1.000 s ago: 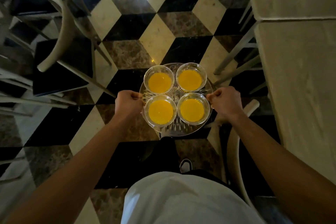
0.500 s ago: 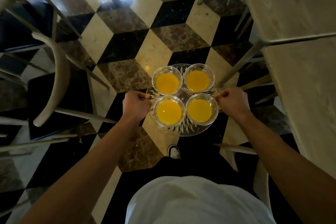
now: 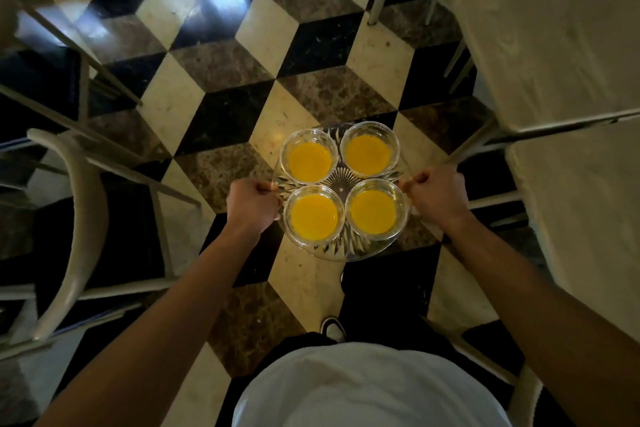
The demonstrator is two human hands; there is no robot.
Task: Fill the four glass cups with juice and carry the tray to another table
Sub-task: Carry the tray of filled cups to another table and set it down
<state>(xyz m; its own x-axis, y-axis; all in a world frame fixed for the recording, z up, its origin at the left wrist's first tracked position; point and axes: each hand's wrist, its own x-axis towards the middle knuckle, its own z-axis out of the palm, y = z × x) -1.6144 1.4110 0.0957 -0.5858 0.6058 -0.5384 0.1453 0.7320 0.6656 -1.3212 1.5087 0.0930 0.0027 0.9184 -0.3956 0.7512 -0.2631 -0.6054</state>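
A round cut-glass tray hangs in mid-air at the centre of the frame, above a floor of black, cream and brown tiles. The left hand has its grip closed on the tray's left edge, and the right hand has its grip closed on the right edge, both fists curled with the thumbs on top. Four glass cups stand on the tray in a two-by-two square, touching or nearly touching, each holding yellow-orange juice. A pale surface fills the upper right of the frame, just beside the right hand. A chair with a curved pale back stands at the left. A white shirt shows at the bottom centre.
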